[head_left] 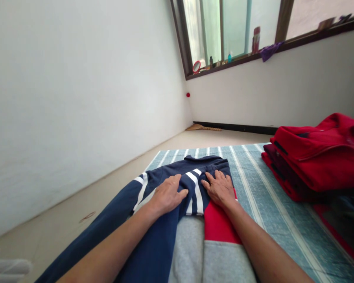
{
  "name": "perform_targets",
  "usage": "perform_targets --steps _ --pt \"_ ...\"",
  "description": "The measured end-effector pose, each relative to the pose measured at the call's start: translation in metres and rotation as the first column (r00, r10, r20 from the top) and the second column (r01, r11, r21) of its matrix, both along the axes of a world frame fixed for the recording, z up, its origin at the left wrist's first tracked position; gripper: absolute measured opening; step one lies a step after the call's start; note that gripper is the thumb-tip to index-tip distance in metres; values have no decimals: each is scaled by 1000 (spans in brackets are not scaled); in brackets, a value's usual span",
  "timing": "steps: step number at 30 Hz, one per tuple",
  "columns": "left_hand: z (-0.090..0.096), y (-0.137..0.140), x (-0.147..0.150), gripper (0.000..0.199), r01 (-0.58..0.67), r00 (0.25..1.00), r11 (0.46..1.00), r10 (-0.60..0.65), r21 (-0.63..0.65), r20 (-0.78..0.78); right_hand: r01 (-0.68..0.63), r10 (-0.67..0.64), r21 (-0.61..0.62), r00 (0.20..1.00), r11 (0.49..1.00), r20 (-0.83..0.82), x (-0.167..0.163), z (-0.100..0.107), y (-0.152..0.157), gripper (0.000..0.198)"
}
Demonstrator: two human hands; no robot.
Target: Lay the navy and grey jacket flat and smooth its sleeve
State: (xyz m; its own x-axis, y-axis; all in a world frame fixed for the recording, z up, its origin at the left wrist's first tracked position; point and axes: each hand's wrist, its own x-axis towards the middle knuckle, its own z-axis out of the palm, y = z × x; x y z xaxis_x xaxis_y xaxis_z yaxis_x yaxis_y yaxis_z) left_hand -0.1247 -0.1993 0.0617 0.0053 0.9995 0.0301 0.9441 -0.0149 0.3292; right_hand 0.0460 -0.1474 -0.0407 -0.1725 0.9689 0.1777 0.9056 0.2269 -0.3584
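Note:
A navy jacket with white stripes, a red panel and grey lower parts lies spread out before me, its collar pointing away. One long navy sleeve trails toward the lower left, and another navy length is folded down over the body. My left hand rests on the folded navy cloth, fingers stretched out and thumb apart. Near the right shoulder, my right hand presses flat on the jacket with its fingers spread. Neither hand grips anything.
A blue-green striped sheet lies beneath the jacket. To the right stands a stack of folded red clothes. White walls border the left and back. Bottles and a small mirror line the windowsill; a brush-like object lies on the floor.

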Motion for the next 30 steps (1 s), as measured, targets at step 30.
perform_targets --steps 30 --pt "-24 -41 37 36 413 678 854 -520 -316 -519 6 -6 35 1000 999 12 0 -2 0 56"
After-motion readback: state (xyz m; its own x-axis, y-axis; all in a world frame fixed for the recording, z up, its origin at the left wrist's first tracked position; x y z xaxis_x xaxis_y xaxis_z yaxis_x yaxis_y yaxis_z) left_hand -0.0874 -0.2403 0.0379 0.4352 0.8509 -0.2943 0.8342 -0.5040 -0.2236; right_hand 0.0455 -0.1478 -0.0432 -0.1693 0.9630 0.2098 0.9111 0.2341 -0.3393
